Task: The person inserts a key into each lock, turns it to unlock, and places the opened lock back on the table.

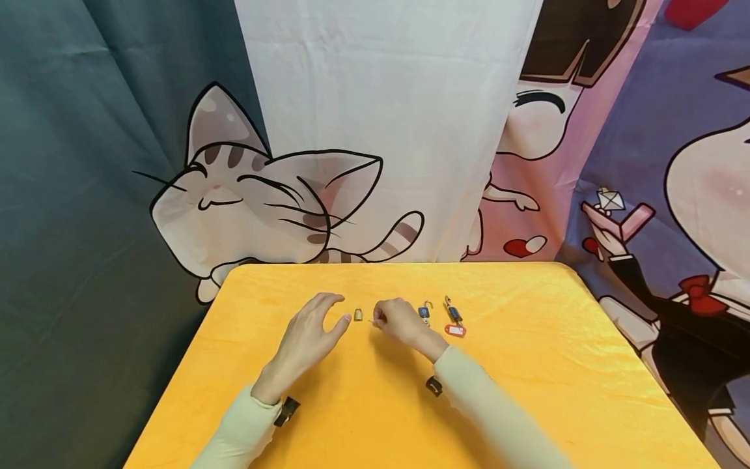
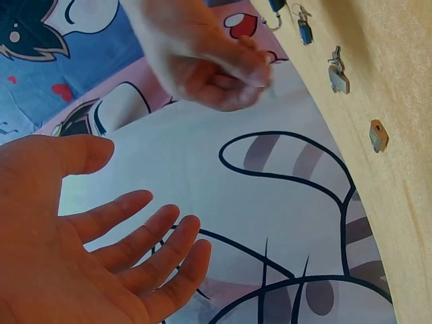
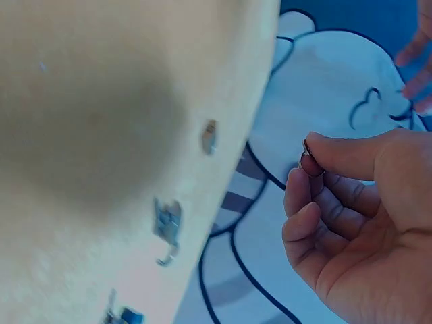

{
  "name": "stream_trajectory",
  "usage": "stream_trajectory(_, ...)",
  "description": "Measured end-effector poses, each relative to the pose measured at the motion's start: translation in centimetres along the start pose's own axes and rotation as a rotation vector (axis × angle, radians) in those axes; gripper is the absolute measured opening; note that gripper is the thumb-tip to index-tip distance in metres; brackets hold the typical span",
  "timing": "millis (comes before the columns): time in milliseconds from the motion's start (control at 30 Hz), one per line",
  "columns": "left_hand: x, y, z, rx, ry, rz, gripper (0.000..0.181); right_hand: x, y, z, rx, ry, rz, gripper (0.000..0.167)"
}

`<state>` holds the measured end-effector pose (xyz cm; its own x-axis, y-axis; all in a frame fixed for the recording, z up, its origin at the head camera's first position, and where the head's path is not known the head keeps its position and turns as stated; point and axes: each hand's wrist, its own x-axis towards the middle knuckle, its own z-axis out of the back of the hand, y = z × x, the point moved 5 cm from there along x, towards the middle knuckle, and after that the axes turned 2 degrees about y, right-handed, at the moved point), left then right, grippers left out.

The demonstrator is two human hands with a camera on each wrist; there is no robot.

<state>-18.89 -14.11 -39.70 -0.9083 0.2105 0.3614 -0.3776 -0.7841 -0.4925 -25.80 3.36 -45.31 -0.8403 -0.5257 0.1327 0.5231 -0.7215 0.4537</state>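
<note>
My right hand (image 1: 400, 319) pinches a small key ring (image 3: 311, 164) between thumb and forefinger. A thin silvery tip pokes out beside the fingers in the head view; most of it is hidden. A small brass padlock (image 1: 358, 315) lies on the table between my hands. My left hand (image 1: 309, 330) is held just left of that padlock, fingers spread and holding nothing. Right of my right hand lies a blue padlock (image 1: 424, 312), its shackle swung open, with a metal piece at its lower end.
Farther right are another blue piece with a metal hook (image 1: 454, 314) and a red key tag (image 1: 455, 331). They lie on a yellow-covered table (image 1: 363, 417). A printed cartoon curtain (image 1: 398, 130) hangs behind the table's back edge.
</note>
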Motion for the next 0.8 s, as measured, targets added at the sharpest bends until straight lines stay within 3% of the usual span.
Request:
stream_trajectory(467,0.1,-1.1,-0.1,-0.041,-0.006,-0.013,0.035,-3.1,0.4,7.3,0.049,-0.155,-0.014,0.008)
stream_trajectory(800,0.4,-2.4,-0.3,-0.097,-0.021,-0.065,0.033,-5.4,1.1,10.7,0.072,-0.234,0.008,0.006)
